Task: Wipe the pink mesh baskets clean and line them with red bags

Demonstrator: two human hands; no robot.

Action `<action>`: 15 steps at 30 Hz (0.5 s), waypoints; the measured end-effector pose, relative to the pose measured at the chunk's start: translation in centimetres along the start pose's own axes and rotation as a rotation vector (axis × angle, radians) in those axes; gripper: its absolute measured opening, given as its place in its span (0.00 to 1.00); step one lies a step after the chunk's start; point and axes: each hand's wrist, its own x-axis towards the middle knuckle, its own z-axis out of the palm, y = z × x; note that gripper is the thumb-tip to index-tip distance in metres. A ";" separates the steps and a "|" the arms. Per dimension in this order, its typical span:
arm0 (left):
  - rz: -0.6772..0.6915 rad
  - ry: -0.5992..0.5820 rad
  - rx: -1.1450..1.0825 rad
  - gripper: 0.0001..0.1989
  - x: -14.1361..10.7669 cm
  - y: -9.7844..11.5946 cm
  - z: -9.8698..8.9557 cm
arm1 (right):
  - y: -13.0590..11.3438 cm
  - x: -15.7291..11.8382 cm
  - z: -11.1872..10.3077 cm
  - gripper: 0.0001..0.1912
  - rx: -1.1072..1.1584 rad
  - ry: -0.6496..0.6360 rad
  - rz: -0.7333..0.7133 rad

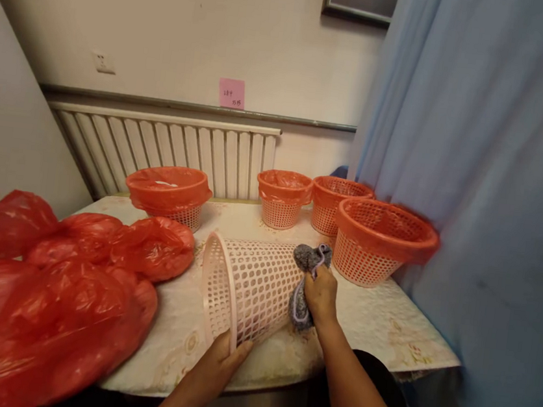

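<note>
A pale pink perforated plastic basket (262,281) lies on its side over the table, its open mouth facing left. My left hand (216,367) grips the lower part of its rim, thumb outside and fingers partly hidden by the rim. At the basket's base, on the right, my right hand (320,294) holds a bunched grey cloth (311,260) with a light purple edge against the basket.
Red plastic bags (67,311) are heaped on the table's left. Behind stand several baskets with red bags over their rims, one at back left (169,192), others at back right (383,236). A blue curtain (489,189) hangs on the right; a radiator (170,146) is behind the table (404,330).
</note>
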 end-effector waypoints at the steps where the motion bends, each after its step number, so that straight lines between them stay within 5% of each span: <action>1: -0.007 -0.007 0.008 0.23 0.0 -0.1 0.0 | 0.1 0.1 -0.1 0.11 -0.007 0.006 0.019; 5: 0.014 -0.030 0.003 0.23 0.2 0.0 -0.1 | -2.3 -1.6 -0.4 0.14 0.067 -0.044 -0.110; 11: 0.071 -0.059 -0.033 0.22 0.3 0.3 -0.1 | -9.1 -6.4 -1.4 0.16 0.361 -0.127 -0.637; 15: 0.035 -0.025 -0.002 0.22 0.0 -0.5 -0.1 | -9.0 -6.3 -0.9 0.18 0.360 -0.110 -0.655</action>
